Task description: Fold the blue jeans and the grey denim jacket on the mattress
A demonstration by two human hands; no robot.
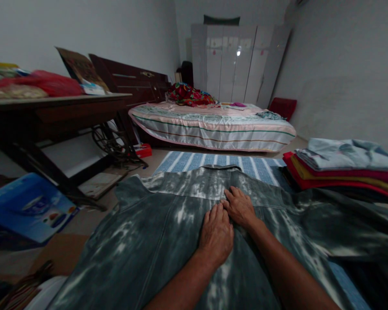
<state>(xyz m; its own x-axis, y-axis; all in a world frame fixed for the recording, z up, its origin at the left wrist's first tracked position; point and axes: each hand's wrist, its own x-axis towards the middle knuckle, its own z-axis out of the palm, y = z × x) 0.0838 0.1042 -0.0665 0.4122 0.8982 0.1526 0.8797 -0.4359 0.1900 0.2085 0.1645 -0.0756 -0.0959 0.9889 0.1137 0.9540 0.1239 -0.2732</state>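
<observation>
Where fingers [219,214] rest, mottled jacket [183,234], perhaps denim

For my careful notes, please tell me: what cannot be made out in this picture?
In the head view:
Garment: underside, hidden by its upper layer.
Left hand and right hand: palms, facing down.
Sleeve at right: end, cut off by picture edge.
Blue box: printed logo, too blurred.

Matt, denim-like cloth in the garment [132,241]; matt cloth in the striped spread [168,163]; satiny fabric across the bedcover [213,129]. Smooth, high-gloss panels on the wardrobe [228,64]; polished wood in the headboard [129,79]; metal in the spoked wheel [107,138]; crinkled plastic in the red bag [58,84].
</observation>
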